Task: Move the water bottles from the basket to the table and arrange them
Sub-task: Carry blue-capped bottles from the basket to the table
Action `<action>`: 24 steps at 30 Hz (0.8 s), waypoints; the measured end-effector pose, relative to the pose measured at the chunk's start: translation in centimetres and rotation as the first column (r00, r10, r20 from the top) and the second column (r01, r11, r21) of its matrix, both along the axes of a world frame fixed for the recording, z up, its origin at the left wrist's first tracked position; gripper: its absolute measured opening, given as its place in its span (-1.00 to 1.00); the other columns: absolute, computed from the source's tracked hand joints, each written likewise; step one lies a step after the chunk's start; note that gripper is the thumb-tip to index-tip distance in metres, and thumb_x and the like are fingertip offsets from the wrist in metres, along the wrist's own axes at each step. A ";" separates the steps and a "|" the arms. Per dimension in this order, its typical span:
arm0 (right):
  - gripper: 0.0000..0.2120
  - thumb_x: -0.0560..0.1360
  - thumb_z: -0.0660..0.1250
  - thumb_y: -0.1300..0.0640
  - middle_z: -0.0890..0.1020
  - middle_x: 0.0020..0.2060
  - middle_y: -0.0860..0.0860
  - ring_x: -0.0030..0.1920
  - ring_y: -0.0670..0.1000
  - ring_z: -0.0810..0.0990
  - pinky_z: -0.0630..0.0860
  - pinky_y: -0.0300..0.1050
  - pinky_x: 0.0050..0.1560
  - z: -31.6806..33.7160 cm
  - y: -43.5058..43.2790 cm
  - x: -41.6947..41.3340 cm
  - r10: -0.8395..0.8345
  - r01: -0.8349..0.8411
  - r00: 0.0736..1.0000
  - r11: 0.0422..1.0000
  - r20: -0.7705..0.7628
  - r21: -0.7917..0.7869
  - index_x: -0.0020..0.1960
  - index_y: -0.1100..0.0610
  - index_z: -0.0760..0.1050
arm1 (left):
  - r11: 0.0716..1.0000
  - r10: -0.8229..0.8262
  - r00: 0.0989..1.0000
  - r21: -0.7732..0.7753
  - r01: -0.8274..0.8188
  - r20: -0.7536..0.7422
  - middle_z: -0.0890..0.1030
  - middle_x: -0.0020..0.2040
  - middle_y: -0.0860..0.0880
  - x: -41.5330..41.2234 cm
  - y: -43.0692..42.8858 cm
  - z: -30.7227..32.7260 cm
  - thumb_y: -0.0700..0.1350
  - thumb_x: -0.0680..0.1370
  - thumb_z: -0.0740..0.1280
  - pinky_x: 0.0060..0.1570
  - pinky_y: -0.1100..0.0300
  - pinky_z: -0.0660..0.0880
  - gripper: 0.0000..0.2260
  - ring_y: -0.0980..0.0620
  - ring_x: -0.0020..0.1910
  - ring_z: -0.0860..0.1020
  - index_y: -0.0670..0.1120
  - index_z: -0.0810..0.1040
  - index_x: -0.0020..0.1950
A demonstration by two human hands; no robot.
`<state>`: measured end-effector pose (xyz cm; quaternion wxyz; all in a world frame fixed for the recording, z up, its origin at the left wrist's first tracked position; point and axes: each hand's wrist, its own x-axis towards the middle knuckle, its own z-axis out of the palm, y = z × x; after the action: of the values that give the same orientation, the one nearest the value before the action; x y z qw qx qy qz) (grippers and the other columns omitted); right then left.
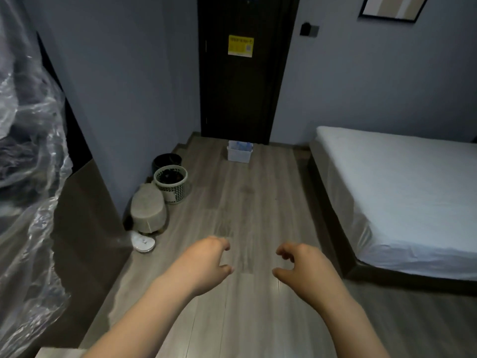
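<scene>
1. Left hand (206, 262) and right hand (302, 267): nearest the camera, held out over the floor (258, 202), fingers loosely curled and apart, holding nothing.
2. Basket (239, 151): white, on the floor at the foot of the door (245, 73), well apart from both hands; pale blue shapes inside, probably the bottles (241, 145), too small to count.
3. Table: not identifiable from this view; destination unconfirmed.
4. Bed (400, 189): along the right, bordering the path to the basket.
5. Bin (171, 183): perforated, by the left wall, dark contents; second, dark bin (167, 161) just behind, contents unclear.
6. Risks, as judged: grabbing several bottles at once and dropping one, smooth rounded plastic slipping from a loose grip; clipping the bed frame or the bins on the walk; bottles toppling once set down if crowded.
</scene>
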<state>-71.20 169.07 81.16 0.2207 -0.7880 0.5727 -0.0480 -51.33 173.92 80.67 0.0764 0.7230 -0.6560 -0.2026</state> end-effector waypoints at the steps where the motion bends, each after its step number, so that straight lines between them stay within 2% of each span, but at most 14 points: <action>1: -0.58 0.44 0.39 0.01 0.58 0.16 -0.09 0.03 -0.12 0.57 0.51 -0.27 -0.03 0.0 -2.0 0.3 -0.004 0.004 1.000 1.000 0.006 -0.009 0.29 -0.03 0.47 | 1.000 -0.004 1.000 -0.011 0.004 0.011 0.46 0.29 -0.02 0.2 -2.0 0.2 0.06 0.52 0.29 0.21 0.19 0.38 -0.60 -0.01 0.28 0.44 -0.02 0.39 0.32; 6: -0.57 0.45 0.39 -0.01 0.57 0.17 -0.09 0.11 -0.11 0.56 0.53 -0.24 0.07 0.8 -10.9 1.3 0.009 -0.009 1.000 0.999 -0.004 -0.036 0.30 -0.03 0.45 | 1.000 -0.001 0.999 0.004 0.001 0.045 0.47 0.27 -0.03 1.1 -10.6 1.0 0.07 0.52 0.29 0.17 0.18 0.39 -0.61 -0.03 0.25 0.46 -0.02 0.40 0.30; 11: -0.57 0.46 0.39 0.00 0.58 0.17 -0.09 0.06 -0.12 0.58 0.50 -0.29 0.00 1.0 -18.9 2.9 0.039 -0.039 0.999 0.999 -0.014 -0.028 0.32 -0.02 0.44 | 1.000 -0.007 1.000 0.020 0.006 0.022 0.47 0.27 -0.05 2.1 -18.3 1.2 0.05 0.52 0.29 0.19 0.16 0.40 -0.62 -0.04 0.26 0.45 -0.04 0.41 0.30; 13: -0.57 0.46 0.39 0.00 0.58 0.17 -0.08 0.08 -0.10 0.58 0.53 -0.25 0.05 0.8 -21.8 4.0 0.043 -0.044 0.999 0.999 -0.021 -0.016 0.31 -0.02 0.45 | 1.000 -0.006 1.000 0.029 0.006 0.012 0.47 0.28 -0.05 3.1 -21.2 1.0 0.05 0.53 0.29 0.20 0.15 0.40 -0.62 -0.05 0.27 0.45 -0.05 0.41 0.30; 19: -0.59 0.45 0.38 0.01 0.60 0.12 -0.06 0.10 -0.06 0.57 0.54 -0.15 0.11 -0.2 -31.4 8.5 0.055 -0.056 0.997 0.998 -0.057 -0.012 0.29 0.00 0.46 | 0.999 -0.019 1.000 0.045 0.019 0.009 0.46 0.30 -0.06 7.2 -31.1 -0.3 0.04 0.52 0.29 0.22 0.18 0.39 -0.60 -0.05 0.30 0.42 -0.04 0.40 0.32; 24: -0.58 0.45 0.40 0.02 0.60 0.13 -0.08 0.09 -0.10 0.58 0.55 -0.18 0.12 -0.1 -39.7 13.3 0.005 -0.008 0.997 0.999 -0.075 -0.039 0.29 -0.01 0.47 | 0.999 -0.050 0.999 0.001 0.050 0.004 0.48 0.27 -0.07 12.7 -40.3 -0.5 0.04 0.51 0.31 0.22 0.20 0.37 -0.61 -0.04 0.28 0.43 -0.05 0.41 0.30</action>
<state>-57.88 129.32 81.03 0.1838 -0.7953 0.5770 -0.0289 -38.64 133.59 80.19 0.0698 0.7069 -0.6739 -0.2032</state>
